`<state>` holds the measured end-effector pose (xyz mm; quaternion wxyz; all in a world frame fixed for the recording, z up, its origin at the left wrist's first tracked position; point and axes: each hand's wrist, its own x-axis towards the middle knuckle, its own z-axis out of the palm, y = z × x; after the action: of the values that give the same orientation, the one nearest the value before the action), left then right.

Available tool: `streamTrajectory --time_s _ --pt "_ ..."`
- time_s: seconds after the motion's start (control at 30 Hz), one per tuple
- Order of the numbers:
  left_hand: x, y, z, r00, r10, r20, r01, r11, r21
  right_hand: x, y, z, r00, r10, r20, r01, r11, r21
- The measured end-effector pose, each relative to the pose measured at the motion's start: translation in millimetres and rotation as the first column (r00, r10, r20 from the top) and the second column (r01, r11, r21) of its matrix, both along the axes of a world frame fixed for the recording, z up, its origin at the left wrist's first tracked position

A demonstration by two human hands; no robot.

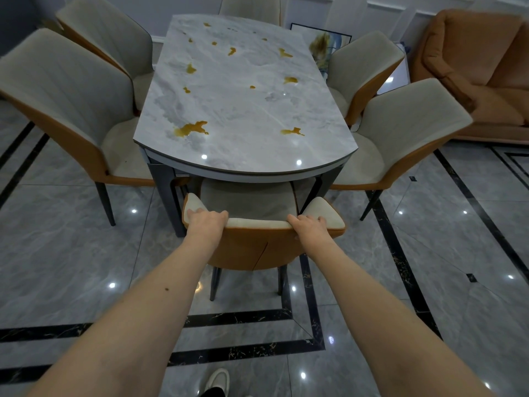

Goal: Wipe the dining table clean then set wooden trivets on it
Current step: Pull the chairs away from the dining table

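A grey marble dining table (237,110) stretches away from me, dotted with several amber spills; the largest puddle (191,128) lies near its front left, another spill (292,131) near the front right. At the table's near end stands a chair (257,245) with a cream top edge and orange back, its seat tucked under the table. My left hand (206,220) grips the chair's top edge on the left, and my right hand (307,224) grips it on the right. No cloth or trivets are in view.
Two grey-and-orange chairs (71,93) flank the table's left side, two more chairs (400,121) the right, and one stands at the far end. An orange sofa (472,67) sits at the back right. The glossy tiled floor (86,253) has black inlay lines. My shoe (217,381) shows below.
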<state>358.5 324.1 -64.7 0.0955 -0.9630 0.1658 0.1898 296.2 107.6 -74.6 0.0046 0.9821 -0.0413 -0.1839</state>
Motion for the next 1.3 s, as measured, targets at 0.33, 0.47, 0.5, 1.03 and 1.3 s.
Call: streamTrajectory --time_s 0.33,0.47,0.5,1.03,1.3 --pt "-1 -6 4 0.999 0.036 -0.020 -0.036 0.999 -0.002 0 -3 -3 1.000 -0.003 0.013 0.002 1.000 0.020" --pt "1 -14 7 0.999 0.046 -0.030 -0.044 0.998 0.048 -2 -5 0 1.000 -0.005 0.030 0.003 0.998 0.062" --pt "2 -14 7 0.999 0.038 -0.030 -0.037 0.998 0.055 -1 -4 2 0.999 -0.005 0.032 0.003 0.998 0.068" --pt "1 -7 3 0.999 -0.020 0.026 0.019 0.999 0.040 0 4 9 0.999 -0.038 -0.001 0.038 0.998 0.056" --pt "3 -9 10 0.999 -0.023 -0.025 0.025 0.998 0.054 1 2 8 0.999 -0.051 0.015 0.050 0.996 0.079"
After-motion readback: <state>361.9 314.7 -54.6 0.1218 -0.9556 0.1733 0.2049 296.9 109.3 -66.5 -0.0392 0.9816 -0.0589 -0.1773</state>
